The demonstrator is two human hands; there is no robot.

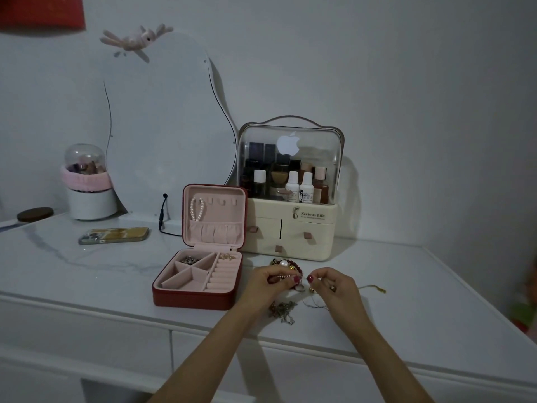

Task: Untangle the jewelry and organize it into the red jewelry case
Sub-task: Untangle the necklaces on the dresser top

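Left hand (270, 279) clamped the tangle (286, 270); right hand's (334, 283) fingers pinched a chain (315, 302). Best teased gently, never yanked.

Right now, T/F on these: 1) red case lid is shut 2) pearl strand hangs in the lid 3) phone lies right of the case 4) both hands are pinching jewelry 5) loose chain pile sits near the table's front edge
1) False. The red jewelry case stands open, lid upright.
2) True. The pearl strand hangs from a hook in the lid.
3) False. The phone lies left of the case, on the table.
4) True. The left hand and right hand both pinch pieces of the tangle.
5) True. The chain pile lies between the wrists, by the front edge.
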